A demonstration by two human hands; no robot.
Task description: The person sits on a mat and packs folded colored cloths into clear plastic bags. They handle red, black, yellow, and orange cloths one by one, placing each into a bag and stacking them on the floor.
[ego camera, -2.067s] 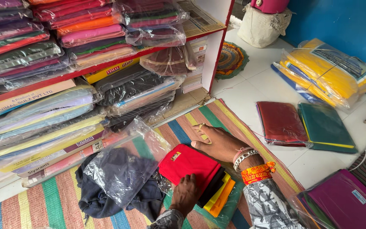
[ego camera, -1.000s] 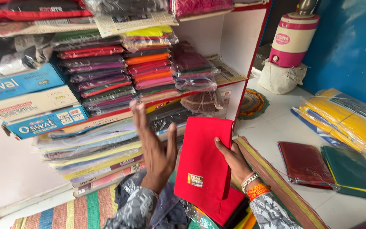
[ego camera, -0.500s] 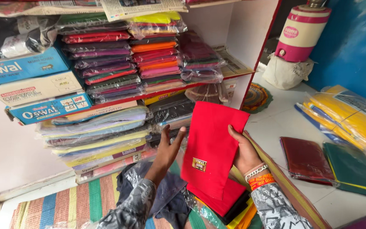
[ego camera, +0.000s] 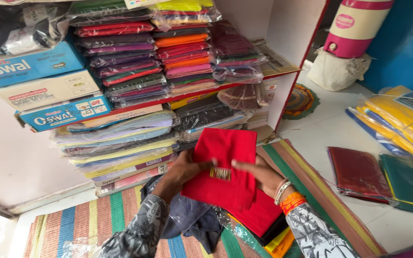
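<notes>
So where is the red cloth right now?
In the head view, the red cloth sits low in the middle, held up between the left hand and the right hand, in front of the shelf of packed fabrics.

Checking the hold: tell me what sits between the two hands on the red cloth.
In the head view, a small gold label on the red cloth lies between the left hand and right hand.

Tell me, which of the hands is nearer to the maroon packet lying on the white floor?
The right hand. It holds the red cloth on the side toward the maroon packet; the left hand grips the cloth's far side.
</notes>
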